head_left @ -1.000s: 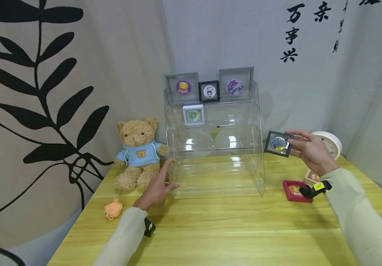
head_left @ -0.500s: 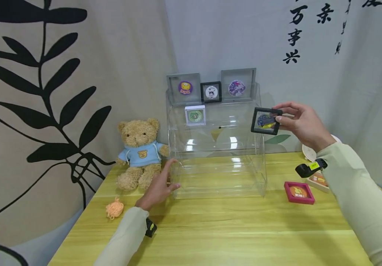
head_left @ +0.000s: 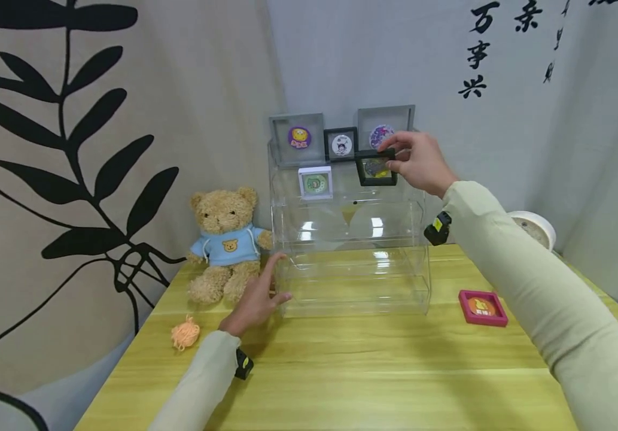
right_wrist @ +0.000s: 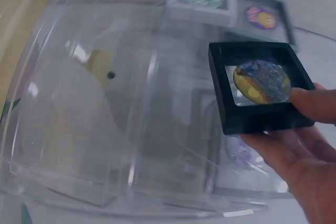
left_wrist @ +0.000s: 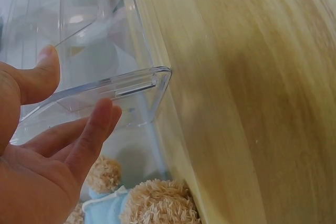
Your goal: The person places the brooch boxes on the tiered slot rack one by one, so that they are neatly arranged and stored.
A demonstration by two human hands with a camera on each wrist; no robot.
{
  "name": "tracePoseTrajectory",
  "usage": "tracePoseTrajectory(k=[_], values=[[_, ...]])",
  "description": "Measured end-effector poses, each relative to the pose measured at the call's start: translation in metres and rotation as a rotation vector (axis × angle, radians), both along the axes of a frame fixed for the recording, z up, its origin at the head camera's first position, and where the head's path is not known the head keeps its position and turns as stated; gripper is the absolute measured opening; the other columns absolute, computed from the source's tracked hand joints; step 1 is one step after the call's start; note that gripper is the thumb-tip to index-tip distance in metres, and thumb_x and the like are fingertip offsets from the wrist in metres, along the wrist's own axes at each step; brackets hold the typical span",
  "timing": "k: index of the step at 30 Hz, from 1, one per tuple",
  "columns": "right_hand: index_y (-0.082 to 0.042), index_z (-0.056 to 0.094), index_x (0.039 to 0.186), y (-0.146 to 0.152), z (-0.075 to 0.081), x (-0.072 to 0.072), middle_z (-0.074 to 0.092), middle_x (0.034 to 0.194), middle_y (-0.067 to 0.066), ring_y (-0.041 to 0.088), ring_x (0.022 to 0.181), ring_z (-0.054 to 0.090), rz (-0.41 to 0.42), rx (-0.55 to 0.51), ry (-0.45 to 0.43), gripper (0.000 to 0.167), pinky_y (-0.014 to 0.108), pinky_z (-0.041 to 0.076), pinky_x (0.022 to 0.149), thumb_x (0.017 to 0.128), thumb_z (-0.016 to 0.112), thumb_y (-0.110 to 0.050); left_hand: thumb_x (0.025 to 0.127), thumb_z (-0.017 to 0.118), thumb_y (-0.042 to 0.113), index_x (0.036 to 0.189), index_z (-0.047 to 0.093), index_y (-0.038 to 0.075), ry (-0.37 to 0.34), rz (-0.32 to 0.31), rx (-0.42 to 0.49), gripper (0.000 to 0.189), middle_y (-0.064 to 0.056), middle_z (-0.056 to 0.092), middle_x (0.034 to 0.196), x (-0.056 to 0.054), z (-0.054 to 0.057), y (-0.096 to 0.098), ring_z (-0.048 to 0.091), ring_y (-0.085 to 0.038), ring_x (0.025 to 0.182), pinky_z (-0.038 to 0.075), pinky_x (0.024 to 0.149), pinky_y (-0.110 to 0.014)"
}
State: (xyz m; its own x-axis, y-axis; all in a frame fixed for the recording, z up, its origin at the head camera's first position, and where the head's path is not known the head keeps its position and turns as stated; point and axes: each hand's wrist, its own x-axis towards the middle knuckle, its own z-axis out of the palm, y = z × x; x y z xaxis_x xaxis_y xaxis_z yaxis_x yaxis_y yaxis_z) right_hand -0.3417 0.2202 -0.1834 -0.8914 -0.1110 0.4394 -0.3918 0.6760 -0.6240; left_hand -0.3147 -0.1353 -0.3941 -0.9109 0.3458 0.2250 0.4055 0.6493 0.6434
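Observation:
My right hand (head_left: 419, 163) pinches a small black display frame (right_wrist: 265, 87) between thumb and fingers; a round blue-and-yellow badge shows behind its window. It is held over the upper part of a clear acrylic tiered display stand (head_left: 352, 305), overlapping the frames there in the head view. My left hand (head_left: 257, 302) is at the stand's lower left side, its thumb and nearly straight fingers on either side of the clear side panel (left_wrist: 113, 81). A white frame with a green badge (head_left: 316, 183) stands on a tier below the top.
Along the top stand two grey frames (head_left: 284, 154) and a small black frame (head_left: 341, 144) with badges. A teddy bear (head_left: 227, 242) sits left, behind a ball of orange yarn (head_left: 185, 333). A red frame (head_left: 483, 307) and white round container (head_left: 535, 229) are at right.
My right hand has carried the black frame up and left from beside the stand to its upper tiers. The left hand keeps its place at the stand's side.

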Motion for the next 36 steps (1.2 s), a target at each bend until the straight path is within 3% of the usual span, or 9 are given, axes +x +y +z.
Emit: tracePoseTrajectory(k=[4, 10, 12, 14, 18, 21, 24, 31, 36], values=[[-0.006, 0.067, 0.124, -0.010, -0.008, -0.014, 0.060, 0.135, 0.021, 0.037, 0.113, 0.065, -0.045, 0.045, 0.016, 0.031, 0.049, 0.057, 0.097, 0.094, 0.063, 0.003, 0.089, 0.076, 0.013, 0.155, 0.023, 0.036, 0.001, -0.001, 0.006, 0.088, -0.008, 0.056, 0.077, 0.002, -0.001, 0.002, 0.057, -0.017, 0.065, 0.055, 0.070, -0.035], [-0.006, 0.068, 0.123, -0.019, -0.019, -0.028, 0.064, 0.119, 0.021, 0.032, 0.106, 0.062, -0.063, 0.007, 0.015, 0.031, 0.045, 0.055, 0.093, 0.093, 0.064, 0.003, 0.088, 0.077, 0.013, 0.155, 0.024, 0.035, 0.011, 0.001, 0.006, 0.088, -0.007, 0.056, 0.078, 0.002, -0.001, 0.002, 0.053, -0.017, 0.065, 0.053, 0.067, -0.036], [-0.006, 0.068, 0.123, -0.023, -0.021, -0.030, 0.065, 0.119, 0.020, 0.031, 0.106, 0.062, -0.070, -0.006, 0.019, 0.032, 0.045, 0.055, 0.094, 0.092, 0.064, 0.004, 0.088, 0.077, 0.013, 0.155, 0.024, 0.036, 0.007, 0.001, 0.012, 0.088, -0.007, 0.052, 0.075, 0.002, 0.000, 0.001, 0.052, -0.018, 0.066, 0.049, 0.061, -0.030], [-0.007, 0.068, 0.123, -0.028, -0.022, -0.031, 0.067, 0.121, 0.020, 0.032, 0.108, 0.062, -0.075, -0.007, 0.025, 0.033, 0.047, 0.054, 0.096, 0.092, 0.064, 0.004, 0.088, 0.077, 0.014, 0.155, 0.023, 0.037, 0.008, 0.011, 0.010, 0.088, -0.008, 0.054, 0.078, 0.002, 0.000, 0.001, 0.052, -0.019, 0.070, 0.048, 0.063, -0.032], [-0.008, 0.069, 0.120, -0.034, -0.027, -0.036, 0.068, 0.125, 0.018, 0.032, 0.114, 0.063, -0.072, 0.017, 0.036, 0.030, 0.050, 0.052, 0.103, 0.093, 0.065, 0.003, 0.090, 0.076, 0.016, 0.156, 0.021, 0.038, 0.005, 0.024, -0.003, 0.088, -0.017, 0.065, 0.098, 0.004, -0.002, -0.001, 0.056, -0.022, 0.078, 0.053, 0.083, -0.051], [-0.007, 0.071, 0.117, -0.036, -0.031, -0.040, 0.070, 0.124, 0.017, 0.032, 0.116, 0.065, -0.069, -0.003, 0.046, 0.027, 0.050, 0.051, 0.106, 0.092, 0.066, 0.002, 0.090, 0.075, 0.016, 0.156, 0.021, 0.037, 0.004, 0.023, -0.004, 0.088, -0.022, 0.065, 0.126, 0.005, -0.003, -0.002, 0.062, -0.025, 0.083, 0.042, 0.105, -0.066], [-0.006, 0.071, 0.115, -0.037, -0.036, -0.044, 0.070, 0.123, 0.016, 0.032, 0.115, 0.066, -0.085, -0.043, 0.059, 0.026, 0.048, 0.052, 0.104, 0.091, 0.068, 0.002, 0.090, 0.075, 0.015, 0.156, 0.021, 0.038, 0.003, 0.022, 0.001, 0.088, -0.022, 0.062, 0.134, 0.005, -0.004, -0.002, 0.064, -0.025, 0.086, 0.039, 0.108, -0.068], [-0.004, 0.071, 0.114, -0.034, -0.050, -0.050, 0.067, 0.115, 0.019, 0.033, 0.110, 0.067, -0.138, -0.086, 0.077, 0.024, 0.048, 0.047, 0.110, 0.090, 0.070, -0.001, 0.090, 0.076, 0.017, 0.156, 0.021, 0.038, 0.017, 0.026, -0.015, 0.088, -0.021, 0.065, 0.129, 0.001, -0.003, -0.001, 0.063, -0.029, 0.093, 0.043, 0.105, -0.066], [-0.007, 0.068, 0.125, -0.033, -0.053, -0.047, 0.065, 0.123, 0.020, 0.034, 0.116, 0.063, -0.118, -0.032, 0.081, 0.033, 0.049, 0.046, 0.111, 0.093, 0.067, -0.002, 0.090, 0.076, 0.018, 0.155, 0.021, 0.040, 0.008, 0.019, -0.009, 0.088, -0.018, 0.068, 0.108, 0.002, -0.001, -0.002, 0.061, -0.021, 0.083, 0.048, 0.097, -0.060]])
